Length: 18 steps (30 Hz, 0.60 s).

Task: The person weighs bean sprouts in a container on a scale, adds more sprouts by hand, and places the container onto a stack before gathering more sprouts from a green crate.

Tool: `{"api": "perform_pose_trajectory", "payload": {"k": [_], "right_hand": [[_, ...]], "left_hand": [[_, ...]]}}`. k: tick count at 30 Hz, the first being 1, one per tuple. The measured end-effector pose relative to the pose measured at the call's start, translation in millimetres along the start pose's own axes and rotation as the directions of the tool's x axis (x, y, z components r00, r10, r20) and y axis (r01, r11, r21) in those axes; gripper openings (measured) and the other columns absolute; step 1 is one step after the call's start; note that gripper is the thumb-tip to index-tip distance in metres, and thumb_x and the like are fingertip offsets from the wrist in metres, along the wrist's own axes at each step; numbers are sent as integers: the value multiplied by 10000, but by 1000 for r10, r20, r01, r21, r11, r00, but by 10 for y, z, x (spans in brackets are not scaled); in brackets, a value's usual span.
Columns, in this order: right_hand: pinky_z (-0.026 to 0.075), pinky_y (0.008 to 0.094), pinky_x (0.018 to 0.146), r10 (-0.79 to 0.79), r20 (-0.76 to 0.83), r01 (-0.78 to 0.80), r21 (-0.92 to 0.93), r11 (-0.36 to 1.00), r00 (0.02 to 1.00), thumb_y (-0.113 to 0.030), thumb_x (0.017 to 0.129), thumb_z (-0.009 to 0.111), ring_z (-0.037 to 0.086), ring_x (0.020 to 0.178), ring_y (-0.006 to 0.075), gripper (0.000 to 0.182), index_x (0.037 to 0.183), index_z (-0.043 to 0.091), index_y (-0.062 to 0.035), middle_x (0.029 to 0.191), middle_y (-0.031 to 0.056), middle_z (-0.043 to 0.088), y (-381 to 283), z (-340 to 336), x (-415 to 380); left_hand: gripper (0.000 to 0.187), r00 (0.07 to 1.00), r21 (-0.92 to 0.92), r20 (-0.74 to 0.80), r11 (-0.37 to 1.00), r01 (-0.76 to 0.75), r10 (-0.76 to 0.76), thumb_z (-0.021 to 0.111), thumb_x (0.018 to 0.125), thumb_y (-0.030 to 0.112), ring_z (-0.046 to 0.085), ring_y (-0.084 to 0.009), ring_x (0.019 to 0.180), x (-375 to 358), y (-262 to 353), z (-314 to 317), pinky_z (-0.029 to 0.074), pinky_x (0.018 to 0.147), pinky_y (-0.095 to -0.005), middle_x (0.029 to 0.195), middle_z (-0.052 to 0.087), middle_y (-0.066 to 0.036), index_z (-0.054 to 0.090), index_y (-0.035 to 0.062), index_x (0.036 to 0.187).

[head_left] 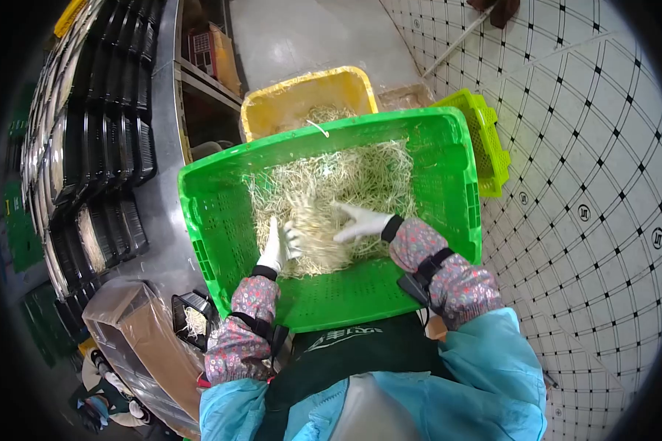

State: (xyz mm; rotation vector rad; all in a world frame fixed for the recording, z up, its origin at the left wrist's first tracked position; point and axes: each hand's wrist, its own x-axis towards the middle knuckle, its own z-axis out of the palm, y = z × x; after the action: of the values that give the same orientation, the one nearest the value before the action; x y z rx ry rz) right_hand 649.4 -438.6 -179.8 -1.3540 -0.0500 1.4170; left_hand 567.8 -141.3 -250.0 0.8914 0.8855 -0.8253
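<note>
A green plastic crate [221, 220] stands right in front of me, holding a heap of pale bean sprouts [346, 180]. Both my hands wear white gloves and floral sleeve covers. My left hand [276, 246] is closed around a bunch of sprouts at the near side of the heap. My right hand [360, 223] lies with fingers spread on the sprouts, pointing left toward the other hand.
Behind the green crate sits a yellow crate [272, 103] with some sprouts, and a lime crate [489, 140] stands to the right on the tiled floor. Stacks of black trays [103, 140] fill the left; one tray [193, 320] near my left elbow holds sprouts.
</note>
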Motion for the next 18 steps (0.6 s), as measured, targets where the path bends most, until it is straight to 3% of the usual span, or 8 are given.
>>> {"api": "perform_pose_trajectory", "payload": {"k": [1, 2, 5, 7, 9, 11, 15, 18], "right_hand": [[250, 415, 1163, -66, -195, 26, -201, 979, 979, -484, 691, 803, 287, 1408, 364, 1090, 1505, 240, -29, 1516, 275, 272, 158, -130, 76], [269, 421, 1155, -169, -362, 10, -401, 916, 917, -489, 700, 792, 305, 1398, 372, 1051, 1491, 278, -24, 1499, 277, 306, 442, -305, 139], [322, 452, 1119, -14, -651, -442, -530, 724, 759, -509, 626, 828, 318, 1377, 416, 1130, 1481, 265, -29, 1488, 283, 301, 962, -498, -89], [321, 510, 1101, 80, -632, -545, -588, 598, 771, -523, 611, 839, 274, 1387, 450, 1205, 1498, 188, -33, 1511, 290, 244, 973, -299, -199], [320, 568, 1084, 174, -615, -618, -646, 449, 769, -538, 595, 851, 230, 1397, 484, 1282, 1516, 112, -36, 1534, 296, 188, 1011, -92, -235], [334, 671, 1010, 169, -653, -672, -691, 264, 738, -450, 696, 794, 240, 1379, 518, 1060, 1509, 211, -100, 1551, 273, 158, 1016, 59, -170], [409, 665, 900, -40, -712, -707, -701, 89, 701, -124, 890, 525, 306, 1324, 544, 669, 1501, 253, -153, 1538, 249, 236, 1574, -74, 112], [468, 608, 856, -83, -616, -597, -782, 177, 783, -125, 870, 550, 405, 1259, 524, 614, 1451, 351, -129, 1489, 225, 341, 1606, -260, 8]], "left_hand": [[964, 996, -16, -89, 1000, 3, -5, 396, 851, 782, 498, -270, 1225, -22, 2, -18, 427, 981, -476, 1469, 427, -98, 282, 84, 1506], [926, 966, 190, -169, 968, -164, 197, 407, 880, 738, 432, -280, 1308, 627, -456, -679, 330, 1086, -440, 1476, 415, -113, 299, 58, 1498], [882, 913, 331, -252, 915, -232, 322, 514, 905, 610, 414, -249, 1328, 402, -269, -311, 300, 1108, -359, 1456, 432, -147, 274, -6, 1489], [880, 855, 339, -223, 859, -383, 469, 646, 896, 476, 404, -236, 1337, 649, -430, -412, 275, 1125, -328, 1417, 453, -213, 255, -59, 1476], [1027, 803, 517, -314, 800, -303, 507, 769, 778, 480, 382, -320, 1351, 571, -411, -158, 284, 1126, -367, 1428, 406, -288, 247, -75, 1466], [1224, 706, 717, -368, 668, -199, 605, 860, 635, 502, 356, -399, 1353, 639, -393, -69, 317, 1112, -406, 1432, 373, -327, 181, -61, 1484], [1245, 673, 838, -381, 544, -39, 634, 893, 584, 456, 416, -427, 1285, 369, -251, 248, 357, 1079, -419, 1379, 401, -339, 178, -10, 1491], [1233, 664, 869, -383, 494, 24, 643, 894, 587, 422, 437, -432, 1263, 363, -231, 248, 369, 1070, -421, 1371, 407, -340, 174, -11, 1489]]}}
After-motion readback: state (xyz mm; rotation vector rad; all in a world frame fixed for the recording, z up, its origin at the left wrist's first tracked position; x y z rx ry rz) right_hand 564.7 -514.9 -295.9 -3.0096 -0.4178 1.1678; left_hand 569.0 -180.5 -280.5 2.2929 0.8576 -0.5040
